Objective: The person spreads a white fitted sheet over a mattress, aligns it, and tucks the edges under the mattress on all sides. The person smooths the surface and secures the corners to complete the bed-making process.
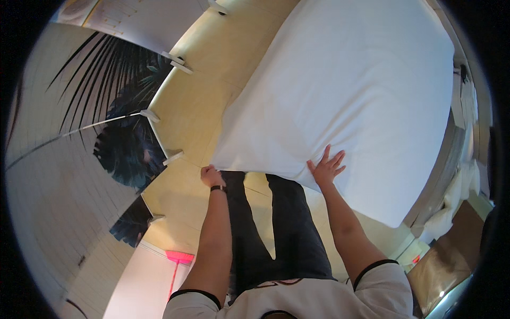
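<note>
A white sheet (350,87) lies spread over what looks like a bed, with creases running away from my right hand. My left hand (212,176), a dark band on its wrist, is closed on the sheet's near left corner. With fingers spread, my right hand (326,169) rests palm down on the sheet close to its near edge. The near edge of the sheet runs between the two hands, in front of my dark trousers. What lies under the sheet is hidden.
A folding screen (127,155) with a dark leaf print stands on small feet at the left. A pink broom (180,257) is at the lower left. At the right are bunched white cloth (448,203) and a brown, shiny surface (442,263). Pale tiled floor (199,91) runs alongside the bed.
</note>
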`<state>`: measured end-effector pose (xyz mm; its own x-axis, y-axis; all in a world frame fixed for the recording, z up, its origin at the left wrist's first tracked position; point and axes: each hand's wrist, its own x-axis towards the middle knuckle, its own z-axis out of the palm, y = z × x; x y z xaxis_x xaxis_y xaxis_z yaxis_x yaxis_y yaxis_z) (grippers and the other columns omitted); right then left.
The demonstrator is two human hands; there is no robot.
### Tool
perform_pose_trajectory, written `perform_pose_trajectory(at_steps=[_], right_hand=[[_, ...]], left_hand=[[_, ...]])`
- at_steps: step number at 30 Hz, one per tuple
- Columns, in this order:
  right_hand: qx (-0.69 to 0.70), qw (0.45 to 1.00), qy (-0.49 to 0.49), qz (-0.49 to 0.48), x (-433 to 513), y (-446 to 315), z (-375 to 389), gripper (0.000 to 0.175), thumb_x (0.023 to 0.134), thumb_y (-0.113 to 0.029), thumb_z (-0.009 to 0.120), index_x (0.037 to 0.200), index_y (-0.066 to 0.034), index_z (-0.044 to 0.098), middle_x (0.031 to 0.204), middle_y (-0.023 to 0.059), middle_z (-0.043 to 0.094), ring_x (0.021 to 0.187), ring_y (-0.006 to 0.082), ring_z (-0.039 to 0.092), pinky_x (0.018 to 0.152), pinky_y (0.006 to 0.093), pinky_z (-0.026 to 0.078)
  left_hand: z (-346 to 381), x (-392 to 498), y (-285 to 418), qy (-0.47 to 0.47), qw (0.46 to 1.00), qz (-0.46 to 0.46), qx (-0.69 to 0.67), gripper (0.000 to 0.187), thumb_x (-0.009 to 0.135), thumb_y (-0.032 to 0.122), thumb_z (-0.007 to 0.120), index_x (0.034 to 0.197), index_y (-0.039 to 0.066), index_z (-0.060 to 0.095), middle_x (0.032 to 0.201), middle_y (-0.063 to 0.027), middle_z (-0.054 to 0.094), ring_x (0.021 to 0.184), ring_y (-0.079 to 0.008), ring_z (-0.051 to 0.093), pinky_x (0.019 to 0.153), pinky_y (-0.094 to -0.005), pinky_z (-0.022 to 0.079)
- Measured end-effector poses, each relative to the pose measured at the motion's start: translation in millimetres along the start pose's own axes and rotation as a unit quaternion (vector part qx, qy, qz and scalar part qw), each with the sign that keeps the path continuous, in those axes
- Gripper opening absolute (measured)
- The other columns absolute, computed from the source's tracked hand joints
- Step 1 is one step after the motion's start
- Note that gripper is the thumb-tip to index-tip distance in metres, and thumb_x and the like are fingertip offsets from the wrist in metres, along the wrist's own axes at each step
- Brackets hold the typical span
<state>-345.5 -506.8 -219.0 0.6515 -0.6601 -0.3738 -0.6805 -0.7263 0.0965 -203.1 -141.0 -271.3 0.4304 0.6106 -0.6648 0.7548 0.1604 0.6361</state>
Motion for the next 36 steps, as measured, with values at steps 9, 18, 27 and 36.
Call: perform_pose_trajectory(at_steps=[9,18,27,36], right_hand=[[0.079,0.930,0.080,0.349,-17.4,-101.8,23.1,0.068,0.096,-0.053,0.049,0.156,-0.0377,0.020,0.163,0.0197,0.007,0.149,0.0426,0.006,0.104,0.0769,0.018],[0.428,0.823,0.233,0.293,-77.6,-237.5,17.0,0.061,0.082,-0.012,0.071,0.139,-0.0111,0.048,0.134,0.0274,0.038,0.118,0.0415,0.043,0.103,0.0490,0.040],[0.647,0.482,0.268,0.526,-61.8,-131.8,83.1,0.044,0.081,-0.022,0.077,0.107,0.0044,0.055,0.102,0.0200,0.060,0.087,0.0315,0.061,0.074,0.0383,0.050],[0.589,0.644,0.223,0.434,-105.6,-122.4,70.0,0.023,0.086,-0.018,0.069,0.078,-0.0006,0.056,0.071,0.0180,0.062,0.066,0.0295,0.062,0.060,0.0396,0.048]], left_hand=[[25.3,37.9,48.1,-0.268,0.879,0.279,0.281,0.025,0.092,0.015,0.066,0.106,0.002,0.051,0.102,-0.0146,0.059,0.086,-0.0230,0.060,0.074,-0.0340,0.053],[81.3,-75.5,97.9,-0.396,0.458,0.595,0.529,0.065,0.074,0.010,0.077,0.133,0.010,0.051,0.145,-0.0206,0.041,0.129,-0.0436,0.039,0.107,-0.0490,0.037],[98.4,-90.0,84.8,-0.356,0.283,0.689,0.564,0.053,0.074,0.011,0.078,0.120,0.009,0.053,0.122,-0.0166,0.049,0.109,-0.0390,0.049,0.088,-0.0496,0.047],[107.6,-103.4,68.6,-0.342,0.170,0.698,0.605,0.050,0.072,0.012,0.079,0.113,0.005,0.051,0.113,-0.0154,0.049,0.104,-0.0404,0.052,0.084,-0.0502,0.047]])
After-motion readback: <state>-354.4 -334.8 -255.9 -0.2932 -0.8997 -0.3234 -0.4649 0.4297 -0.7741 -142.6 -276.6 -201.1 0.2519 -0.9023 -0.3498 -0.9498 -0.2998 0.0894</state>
